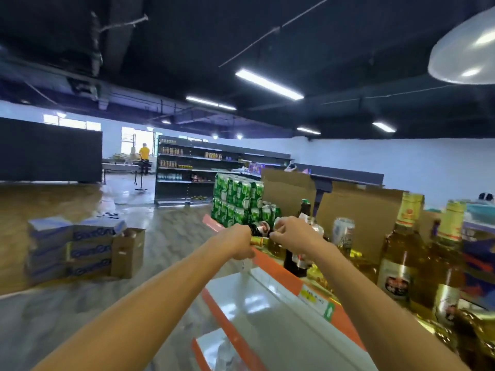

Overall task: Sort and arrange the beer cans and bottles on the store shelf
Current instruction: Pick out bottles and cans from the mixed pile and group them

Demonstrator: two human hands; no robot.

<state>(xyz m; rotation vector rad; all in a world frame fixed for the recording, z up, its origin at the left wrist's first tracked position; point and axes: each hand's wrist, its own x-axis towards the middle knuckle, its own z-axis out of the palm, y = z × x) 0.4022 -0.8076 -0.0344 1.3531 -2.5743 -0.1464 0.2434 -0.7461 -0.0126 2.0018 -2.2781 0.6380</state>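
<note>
A white shelf (270, 295) lies under both arms. A big stack of green cans (238, 202) stands just behind the hands, and tall yellow bottles (401, 253) stand to the right of the right hand (290, 232). The left hand (238, 242) is curled round a gold bottle neck (258, 240) between the hands; the right hand's fingers bend beside it, but their hold cannot be told.

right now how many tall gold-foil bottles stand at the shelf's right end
2. One gold-foil bottle stands right of the pale can; the second bottle is right of it, nearer the frame's edge. Others may be hidden behind.
</note>
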